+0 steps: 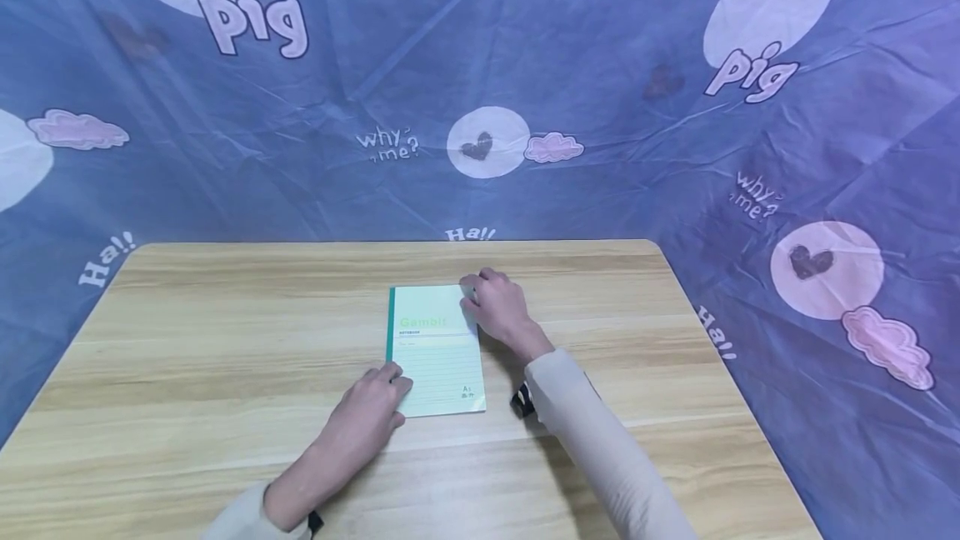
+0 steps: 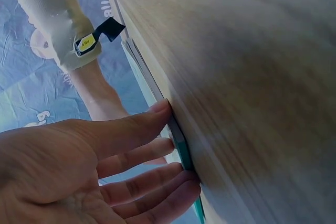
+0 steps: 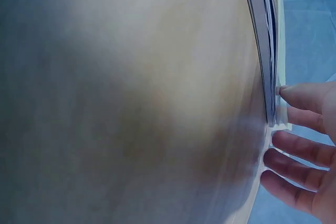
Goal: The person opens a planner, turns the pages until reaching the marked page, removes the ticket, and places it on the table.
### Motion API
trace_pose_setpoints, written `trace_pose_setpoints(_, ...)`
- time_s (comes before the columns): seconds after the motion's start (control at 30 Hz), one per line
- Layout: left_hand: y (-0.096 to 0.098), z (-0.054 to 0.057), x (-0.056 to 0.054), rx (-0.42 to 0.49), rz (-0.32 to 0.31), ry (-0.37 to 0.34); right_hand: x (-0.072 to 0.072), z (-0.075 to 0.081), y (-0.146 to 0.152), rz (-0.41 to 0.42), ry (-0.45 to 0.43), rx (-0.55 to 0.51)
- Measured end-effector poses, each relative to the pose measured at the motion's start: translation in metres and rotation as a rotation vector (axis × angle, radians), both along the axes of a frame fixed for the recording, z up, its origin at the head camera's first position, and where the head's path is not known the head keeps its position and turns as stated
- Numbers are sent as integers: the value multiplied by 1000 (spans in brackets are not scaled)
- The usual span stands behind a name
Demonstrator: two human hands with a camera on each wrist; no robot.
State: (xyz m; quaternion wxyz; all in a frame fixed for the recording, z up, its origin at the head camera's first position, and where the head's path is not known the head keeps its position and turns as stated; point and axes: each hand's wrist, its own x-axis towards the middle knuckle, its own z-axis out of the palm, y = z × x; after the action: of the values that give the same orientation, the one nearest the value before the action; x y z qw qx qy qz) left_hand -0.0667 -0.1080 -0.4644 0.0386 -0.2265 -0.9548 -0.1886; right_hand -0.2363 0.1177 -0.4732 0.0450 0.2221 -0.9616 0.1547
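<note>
A pale green notebook [image 1: 431,357] with a darker green spine lies flat on the wooden table, its cover closed and upright to the head view. At its lower left corner my left hand [image 1: 367,411] holds on. In the left wrist view the thumb [image 2: 160,107] meets the bottom edge, and the other fingers bend over the spine side. My right hand [image 1: 501,307] is at the top right corner, thumb and forefinger pinching there. The right wrist view shows the page edges [image 3: 265,51] slightly fanned near the thumb [image 3: 294,95], with the remaining fingers spread below.
The wooden table [image 1: 225,315] has rounded far corners. A blue printed cloth [image 1: 600,23] hangs behind it and along the right side. A dark strap piece [image 1: 522,400] sticks out beneath the right sleeve [image 1: 592,432].
</note>
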Motion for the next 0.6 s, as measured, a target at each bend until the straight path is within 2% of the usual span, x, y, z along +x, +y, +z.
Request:
trace_pose_setpoints(0.33,0,-1,1,-3,6,3,-3,7,-4,7,118,-164)
trace_pose_setpoints(0.43,-1,-1,1,-3,9,-1,-5,13,-7,-1,82,-247)
trace_pose_setpoints(0.6,-2,0,1,-1,19,-16,-8,25,-12,-40,-81,-428)
